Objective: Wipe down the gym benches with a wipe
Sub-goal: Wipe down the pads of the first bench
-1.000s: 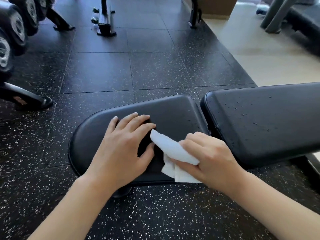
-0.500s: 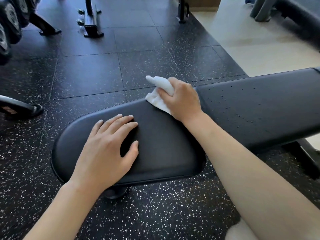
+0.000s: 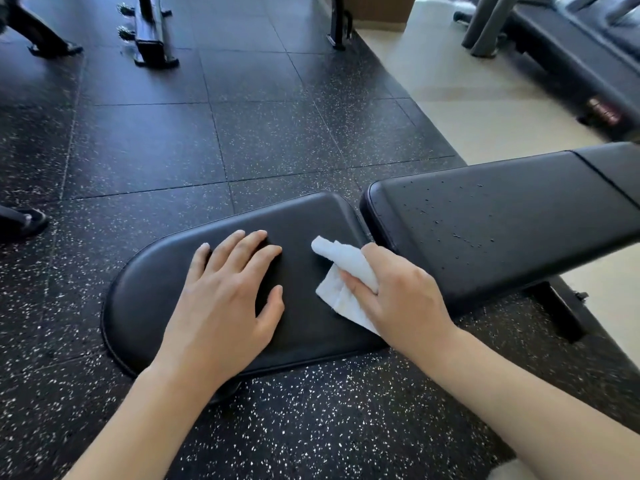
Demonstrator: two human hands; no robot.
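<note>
Underfoot, black rubber floor tiles (image 3: 242,140) flecked with white cover most of the view, and a pale floor (image 3: 460,98) takes over at the upper right. On the speckled tiles stands a black gym bench, seen from above. Its long back pad (image 3: 502,230) runs off to the right and carries scattered droplets. Its rounded seat pad (image 3: 145,299) sits just to the left of that, separated from it by a narrow gap. A 2nd dark bench (image 3: 571,64) stands well apart at the top right, on the pale floor. Black equipment feet (image 3: 152,46) line the far edge of the tiles at the top left.

The left hand (image 3: 225,299) lies flat on the seat pad, palm down, with its fingers straight and slightly spread. The right hand (image 3: 401,296) is just beside it, not touching it, at the seat pad's right end near the gap. Its fingers are curled round a crumpled white wipe (image 3: 343,271), which is pressed against the seat pad's surface. 1 corner of the wipe sticks out past the fingers toward the left hand.
</note>
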